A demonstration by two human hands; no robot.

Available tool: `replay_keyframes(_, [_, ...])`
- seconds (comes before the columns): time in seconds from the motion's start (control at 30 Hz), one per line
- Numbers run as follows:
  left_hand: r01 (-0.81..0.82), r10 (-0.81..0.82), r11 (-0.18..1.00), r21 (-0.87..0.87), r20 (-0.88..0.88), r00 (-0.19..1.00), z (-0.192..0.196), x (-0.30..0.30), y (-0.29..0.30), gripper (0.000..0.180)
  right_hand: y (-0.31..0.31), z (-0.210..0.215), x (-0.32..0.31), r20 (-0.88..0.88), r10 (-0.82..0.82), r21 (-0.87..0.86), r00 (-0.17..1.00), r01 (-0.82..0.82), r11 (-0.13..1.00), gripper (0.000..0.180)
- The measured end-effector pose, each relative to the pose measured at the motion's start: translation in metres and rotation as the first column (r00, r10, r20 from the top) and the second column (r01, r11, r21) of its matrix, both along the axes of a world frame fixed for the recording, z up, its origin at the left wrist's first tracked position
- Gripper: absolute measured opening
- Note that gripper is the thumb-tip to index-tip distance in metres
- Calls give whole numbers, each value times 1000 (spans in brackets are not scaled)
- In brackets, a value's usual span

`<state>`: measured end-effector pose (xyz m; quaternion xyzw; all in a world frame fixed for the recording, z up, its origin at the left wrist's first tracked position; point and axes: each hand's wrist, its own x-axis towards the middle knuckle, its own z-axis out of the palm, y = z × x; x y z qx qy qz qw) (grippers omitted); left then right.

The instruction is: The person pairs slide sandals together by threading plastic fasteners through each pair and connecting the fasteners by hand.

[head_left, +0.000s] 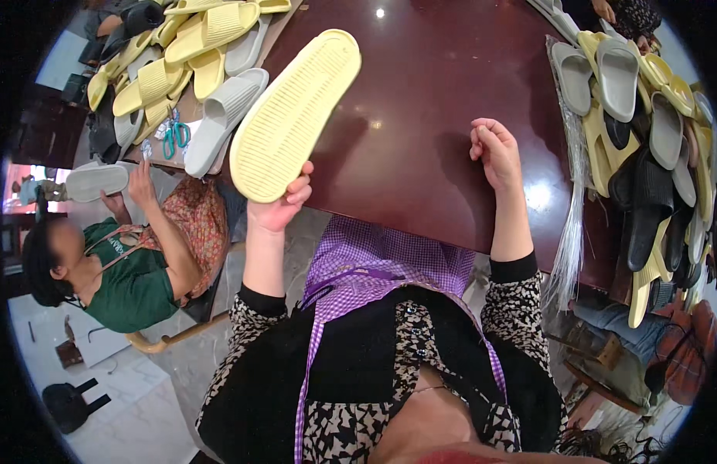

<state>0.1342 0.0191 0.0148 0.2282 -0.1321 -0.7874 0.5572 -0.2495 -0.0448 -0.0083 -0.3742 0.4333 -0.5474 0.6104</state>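
Note:
A pale yellow slide slipper (296,116) is in my left hand (277,210), gripped near its lower end. Its ribbed sole faces up towards me, and the slipper tilts with its upper end leaning right. My right hand (497,151) hovers over the dark red table (428,93), apart from the slipper. Its fingers are curled in with the thumb against them; anything thin between them is too small to make out. Just left of the held slipper lies a grey slide slipper (227,120).
Yellow and grey slippers (211,31) pile up at the far left, near teal-handled scissors (175,138). Another pile of grey, yellow and black slippers (660,131) covers the right side. Clear strands (572,232) hang off the table there. At left a seated person (134,263) holds a grey slipper.

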Motion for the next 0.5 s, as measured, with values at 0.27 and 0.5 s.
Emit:
replay_keyframes(0.27, [199,-186,980,14,-291,938,-20,-14,6,56,-2,-1,-3,35,-9,-6,999,9,1000,12])
replay_keyframes(0.5, [265,-271,962,-66,-337,902,-22,-13,12,60,1,-11,-7,1,-18,-27,1000,18,999,14])
